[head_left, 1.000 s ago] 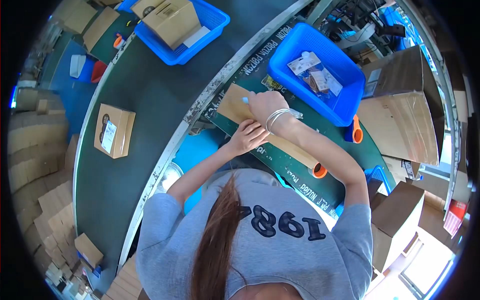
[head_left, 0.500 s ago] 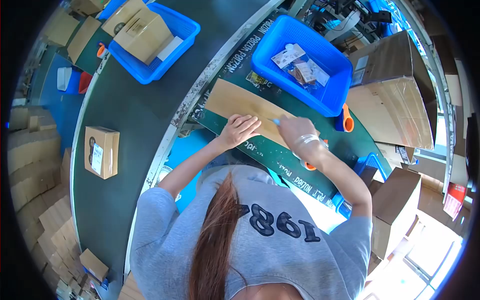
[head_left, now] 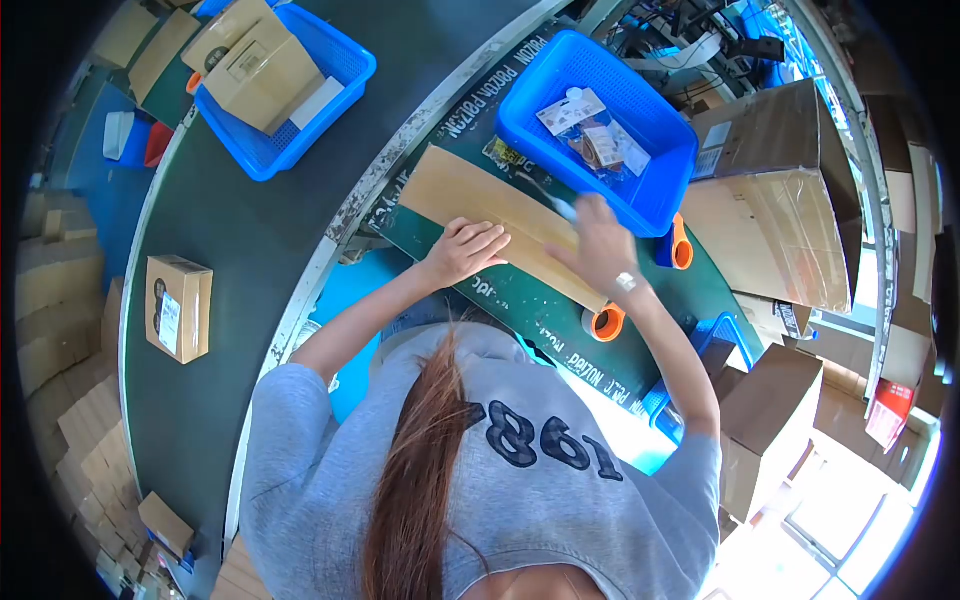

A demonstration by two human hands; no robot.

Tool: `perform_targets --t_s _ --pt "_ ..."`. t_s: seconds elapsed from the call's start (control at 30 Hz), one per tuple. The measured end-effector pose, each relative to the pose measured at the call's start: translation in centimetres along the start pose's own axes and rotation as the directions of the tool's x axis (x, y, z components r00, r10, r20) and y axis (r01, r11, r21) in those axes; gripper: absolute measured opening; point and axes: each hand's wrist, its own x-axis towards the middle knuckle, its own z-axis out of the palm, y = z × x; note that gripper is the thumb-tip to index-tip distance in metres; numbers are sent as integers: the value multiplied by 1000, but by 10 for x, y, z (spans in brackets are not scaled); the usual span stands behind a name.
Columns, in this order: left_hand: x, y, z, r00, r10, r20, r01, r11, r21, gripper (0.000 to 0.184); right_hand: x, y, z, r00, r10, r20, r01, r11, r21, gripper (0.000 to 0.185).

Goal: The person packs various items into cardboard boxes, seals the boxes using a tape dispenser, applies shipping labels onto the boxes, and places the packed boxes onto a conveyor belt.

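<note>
At the near edge of the cardboard sheet (head_left: 520,222), flat on the counter (head_left: 535,308), the left hand (head_left: 467,250) lays its fingers over it, thumb hidden, so I cannot tell whether it pinches. Over the sheet's right part, the blurred right hand (head_left: 600,245) has thumb and fingers apart; whether it grips the pale tool (head_left: 564,209) is unclear. The step looks like bracing and working the sheet; the next move calls for steady left pressure.
</note>
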Motion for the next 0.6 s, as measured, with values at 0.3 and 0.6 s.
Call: perform_targets --t_s 0.3,0.6 --pt "7 0 3 999 -1 38 2 999 -43 50 43 -19 41 962 -225 158 239 968 -75 49" --pt "5 8 -24 991 -6 137 24 992 -125 54 80 52 25 838 -250 486 -292 547 785 28"
